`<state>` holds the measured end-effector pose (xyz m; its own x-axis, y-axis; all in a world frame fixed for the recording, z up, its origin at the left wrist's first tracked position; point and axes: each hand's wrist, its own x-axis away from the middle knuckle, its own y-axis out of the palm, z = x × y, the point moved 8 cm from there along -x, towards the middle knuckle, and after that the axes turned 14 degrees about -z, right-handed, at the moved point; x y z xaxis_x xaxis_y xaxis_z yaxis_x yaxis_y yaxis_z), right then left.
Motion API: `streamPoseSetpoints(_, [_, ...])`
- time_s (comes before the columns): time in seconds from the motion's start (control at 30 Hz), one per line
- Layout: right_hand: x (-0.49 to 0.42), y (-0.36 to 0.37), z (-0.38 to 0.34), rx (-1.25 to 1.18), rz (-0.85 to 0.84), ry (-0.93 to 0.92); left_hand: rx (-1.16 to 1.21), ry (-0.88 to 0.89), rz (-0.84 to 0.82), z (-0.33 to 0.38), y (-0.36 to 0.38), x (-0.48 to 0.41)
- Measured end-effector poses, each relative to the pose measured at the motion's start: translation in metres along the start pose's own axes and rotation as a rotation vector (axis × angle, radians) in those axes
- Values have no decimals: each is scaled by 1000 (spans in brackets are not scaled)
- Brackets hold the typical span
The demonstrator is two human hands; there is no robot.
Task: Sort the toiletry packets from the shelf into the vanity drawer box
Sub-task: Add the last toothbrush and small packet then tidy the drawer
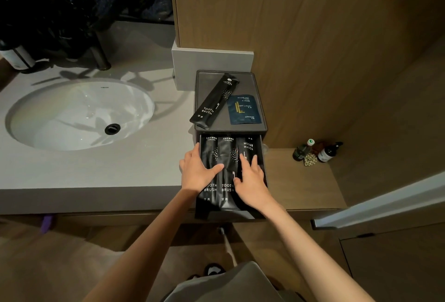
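Both hands flat on toothbrush packets in the open drawer.

The drawer [226,215] stands pulled out of the box [264,109] at the counter [96,169] edge, right of the sink [79,113]. Three black packets lie side by side in it, lengthwise: left packet [210,195], middle packet [228,157], right packet [248,146]. The left hand [198,172] rests on the left packet, fingers straight, thumb reaching the middle packet; it grasps nothing. The right hand [250,177] presses on the right packet, fingers extended, also released. On the box top lie a fourth toothbrush packet [214,101], set diagonally, and a blue shower-cap packet [244,110] just beside it. Bottles [325,152] stand on the wooden ledge [301,186] to the right.
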<state>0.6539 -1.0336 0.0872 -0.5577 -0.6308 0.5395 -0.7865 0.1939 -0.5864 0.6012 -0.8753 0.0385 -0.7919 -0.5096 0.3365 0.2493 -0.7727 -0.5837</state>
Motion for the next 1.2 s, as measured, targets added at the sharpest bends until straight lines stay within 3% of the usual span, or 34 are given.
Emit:
streamPoseSetpoints(0.13, [-3, 1, 5, -127, 77, 15, 0, -2, 6, -3, 1, -1])
streamPoseSetpoints(0.4, [4, -6, -3, -66, 184, -109, 11, -1, -11, -8, 3, -5])
streamPoseSetpoints(0.8, [2, -9, -4, 55, 199, -109, -18, 75, 15, 2, -5, 3])
streamPoseSetpoints(0.97, [5, -14, -9, 169, 125, -142, 88, 97, 240, 20, -34, 29])
streamPoseSetpoints(1.1, [15, -47, -30, 233, 243, -240, 82, 159, 415, 44, -75, 28])
streamPoseSetpoints(1.2, [8, -80, -46, 269, 323, -293, 3, 199, 405, 65, -95, 3])
